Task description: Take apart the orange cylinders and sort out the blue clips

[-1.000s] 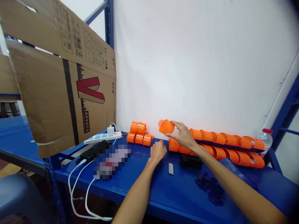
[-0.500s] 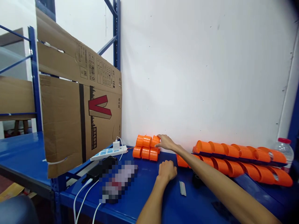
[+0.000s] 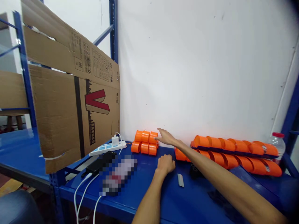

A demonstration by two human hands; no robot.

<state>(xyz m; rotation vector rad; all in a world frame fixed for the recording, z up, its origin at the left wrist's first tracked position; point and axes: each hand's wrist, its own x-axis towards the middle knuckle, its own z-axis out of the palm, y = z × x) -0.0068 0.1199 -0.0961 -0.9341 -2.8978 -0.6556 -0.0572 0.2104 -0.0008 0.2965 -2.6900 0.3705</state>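
Observation:
Several short orange plastic cylinders [image 3: 144, 147] stand stacked in two layers against the white wall. Just right of the top layer is my right hand [image 3: 167, 137], its thumb and fingers apart with nothing between them. The fingertips are close to the end orange cylinder [image 3: 153, 137]; whether they touch it I cannot tell. My left hand [image 3: 166, 163] rests on the blue tabletop [image 3: 149, 177] in a loose fist, knuckles up, in front of the stack. Nothing shows in that fist, though its underside is hidden. A small grey strip [image 3: 180, 180] lies to its right.
On the right, long rows of orange cylinders [image 3: 235, 145] line the wall, partly behind my right forearm. A red-capped bottle [image 3: 277, 144] stands beyond them. Leftward are a power strip [image 3: 108, 148], a black device [image 3: 101, 163], white cables [image 3: 80, 189] and a cardboard sheet [image 3: 58, 115].
My right hand has let go of the end orange cylinder on the top layer, and its fingers have spread. My left hand stays on the table. The whole view has shifted slightly.

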